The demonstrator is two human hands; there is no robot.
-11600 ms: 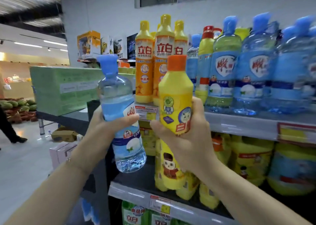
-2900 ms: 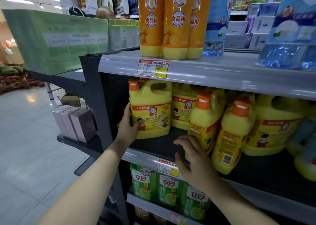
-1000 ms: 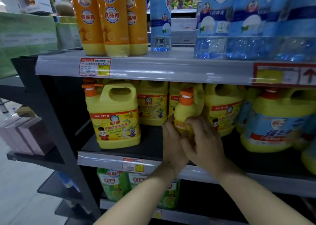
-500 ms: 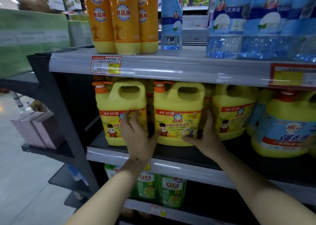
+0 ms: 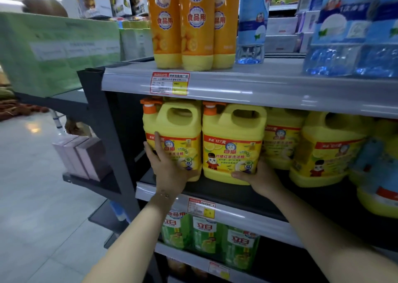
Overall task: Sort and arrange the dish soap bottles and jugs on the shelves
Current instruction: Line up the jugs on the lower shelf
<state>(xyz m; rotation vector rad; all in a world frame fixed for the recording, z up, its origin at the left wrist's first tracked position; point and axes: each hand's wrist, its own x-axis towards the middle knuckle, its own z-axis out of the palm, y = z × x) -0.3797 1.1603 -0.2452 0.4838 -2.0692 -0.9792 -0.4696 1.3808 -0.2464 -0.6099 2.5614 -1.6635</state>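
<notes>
Two yellow dish soap jugs with orange caps stand side by side at the left end of the middle shelf (image 5: 148,193). My left hand (image 5: 168,168) lies against the lower left front corner of the left jug (image 5: 178,119), fingers pointing up and fairly straight. Around the lower right corner of the right jug (image 5: 234,140) is my right hand (image 5: 258,176), thumb along the front bottom edge, fingers hidden behind the jug's side. The two jugs touch each other.
More yellow jugs (image 5: 327,149) fill the middle shelf to the right. Orange bottles (image 5: 193,24) and clear blue bottles (image 5: 252,24) stand on the top shelf (image 5: 280,88). Green bottles (image 5: 204,235) sit below. Pink boxes (image 5: 79,155) rest on a side rack.
My left hand has slid from between the jugs to the left jug's outer corner. The gap between the two jugs has closed. My view has moved closer.
</notes>
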